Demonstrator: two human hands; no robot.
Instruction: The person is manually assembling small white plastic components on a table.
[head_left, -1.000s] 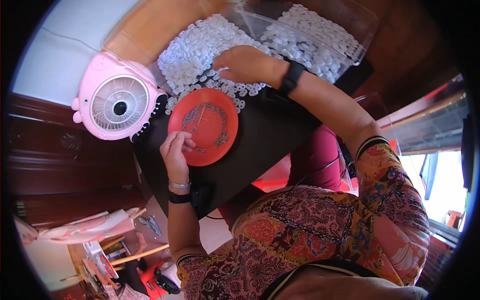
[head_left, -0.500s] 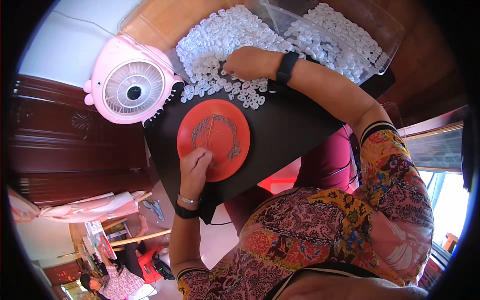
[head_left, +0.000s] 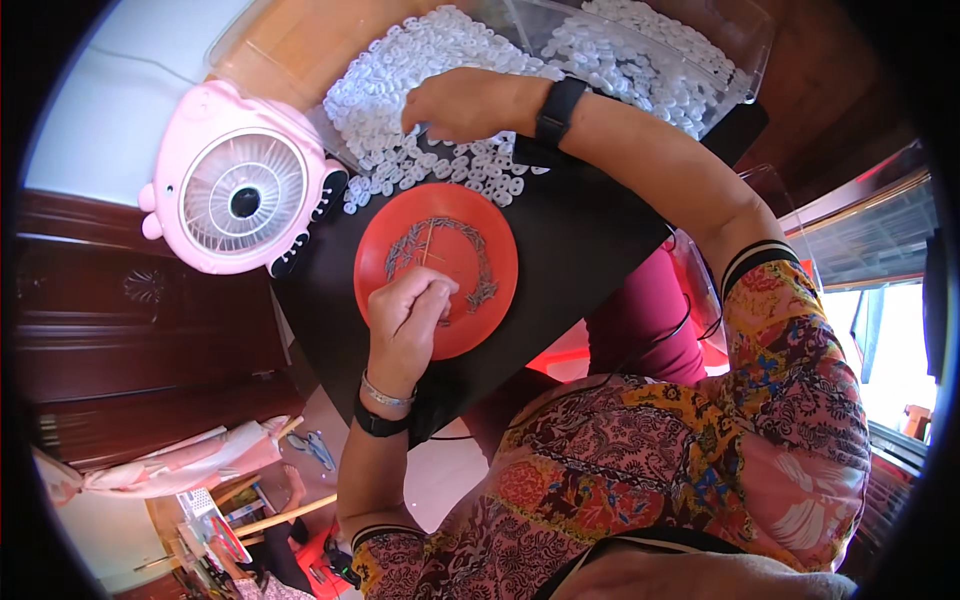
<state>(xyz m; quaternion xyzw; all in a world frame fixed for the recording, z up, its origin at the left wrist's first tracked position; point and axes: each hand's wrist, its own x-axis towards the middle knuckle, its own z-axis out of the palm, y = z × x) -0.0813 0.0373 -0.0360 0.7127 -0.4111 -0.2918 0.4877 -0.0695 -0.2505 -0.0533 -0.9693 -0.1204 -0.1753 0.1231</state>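
A red round plate (head_left: 503, 255) rests on the black tabletop, bearing a ring of small grey slivers, probably metal (head_left: 484, 292). Over its near left part is my left hand (head_left: 405, 318), fingers curled into a pinch; what they hold, if anything, is hidden. Thin tan sticks (head_left: 429, 243) lie just beyond those fingers. My right hand (head_left: 460, 105) reaches across to the heap of small white oval plastic pieces with holes (head_left: 430, 55). Its fingers curl down at the heap's near side, and their tips are mostly hidden.
Left of the heap stands a pink animal-shaped fan (head_left: 165, 190). A clear plastic bin (head_left: 755, 60) with more white pieces is at the far right. Loose white pieces (head_left: 490, 185) spread toward the plate. The black tabletop (head_left: 560, 250) slopes off near my knees.
My left hand has moved farther in over the plate, up and right. The right hand has shifted a little left along the heap. The whole view has swung slightly.
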